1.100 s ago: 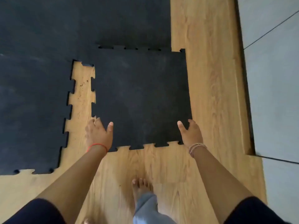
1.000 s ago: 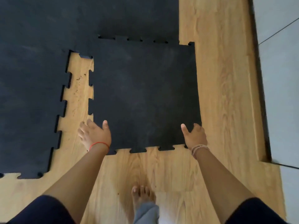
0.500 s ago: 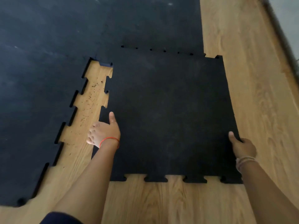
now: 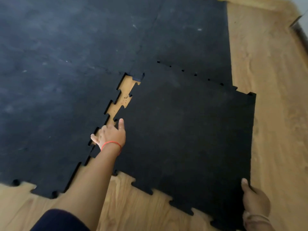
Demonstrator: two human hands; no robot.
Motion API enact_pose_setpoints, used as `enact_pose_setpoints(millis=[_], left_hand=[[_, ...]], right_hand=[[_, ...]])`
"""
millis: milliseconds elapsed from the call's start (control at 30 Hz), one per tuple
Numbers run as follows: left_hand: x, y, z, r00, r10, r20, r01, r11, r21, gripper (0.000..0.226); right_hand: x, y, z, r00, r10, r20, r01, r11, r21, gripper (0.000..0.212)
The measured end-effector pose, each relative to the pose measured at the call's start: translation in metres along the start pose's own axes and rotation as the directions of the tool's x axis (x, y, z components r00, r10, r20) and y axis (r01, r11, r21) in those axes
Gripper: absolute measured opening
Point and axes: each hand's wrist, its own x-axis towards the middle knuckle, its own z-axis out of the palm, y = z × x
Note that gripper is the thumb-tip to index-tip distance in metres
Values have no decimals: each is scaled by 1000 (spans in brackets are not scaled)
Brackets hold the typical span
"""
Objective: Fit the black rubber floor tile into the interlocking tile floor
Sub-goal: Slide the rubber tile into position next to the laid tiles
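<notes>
The loose black rubber floor tile (image 4: 188, 134) lies on the wooden floor, its toothed left edge close to the laid interlocking tile floor (image 4: 55, 84). A narrow wedge of wood (image 4: 125, 95) still shows between them, wider at the far end. The tile's far edge overlaps or meets the laid tiles along a row of small holes. My left hand (image 4: 111, 135) grips the tile's left edge, thumb on top, fingers in the gap. My right hand (image 4: 255, 200) holds the tile's near right corner, thumb on top.
Bare wooden floor (image 4: 276, 114) runs along the right side and in front of the tile. A wall or skirting edge (image 4: 300, 32) crosses the top right corner. The laid floor's near edge (image 4: 43, 192) ends at bottom left.
The tile has slid left toward the laid floor and the wood gap has narrowed. Both hands moved along with it; the camera came closer and turned.
</notes>
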Motion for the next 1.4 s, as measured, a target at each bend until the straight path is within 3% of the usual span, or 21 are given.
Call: enact_pose_setpoints(millis=[200, 367, 500, 633, 667, 733, 800, 933, 1100, 1167, 1233, 1400], left_hand=[[-20, -16, -3, 981, 188, 56, -194, 971, 137, 72], [-3, -14, -23, 971, 161, 176, -187, 971, 148, 69], [7, -12, -38, 967, 106, 231, -137, 983, 125, 58], [6, -7, -58, 990, 26, 141, 13, 963, -271, 59], [2, -9, -65, 994, 48, 95, -12, 937, -350, 57], [-8, -20, -75, 997, 76, 0, -70, 920, -386, 48], [-17, -48, -73, 999, 3, -35, -17, 912, -410, 47], [-26, -91, -52, 986, -155, 68, 169, 917, -362, 48], [-28, -89, -72, 985, -110, -129, 40, 890, -455, 58], [-31, -93, -81, 968, -41, -249, -67, 909, -412, 59], [-33, -102, -82, 955, -24, -296, -81, 938, -336, 61], [-35, -131, -51, 965, -150, -216, 133, 987, -91, 80]], right_hand=[[-10, -1, 11, 998, 4, -63, -5, 1000, -13, 44], [-22, 2, 7, 998, -37, -47, 38, 999, 10, 42], [-23, -1, 1, 999, 38, 22, -40, 993, 110, 46], [-29, -3, -8, 989, 73, 127, -98, 974, 205, 48], [-26, 3, -8, 988, 63, 143, -95, 967, 235, 50], [17, 39, -8, 987, 28, 160, -63, 974, 219, 66], [40, 64, -4, 980, 40, 195, -78, 979, 188, 83], [-38, 19, 5, 989, 2, 150, -14, 997, 81, 51], [-33, 16, 12, 992, -2, 125, -7, 997, 72, 46], [-34, 18, 16, 992, 16, 122, -23, 998, 53, 47], [-38, 22, 20, 994, 3, 105, -5, 1000, 19, 49], [-36, 27, 21, 985, -109, 133, 133, 974, -186, 46]])
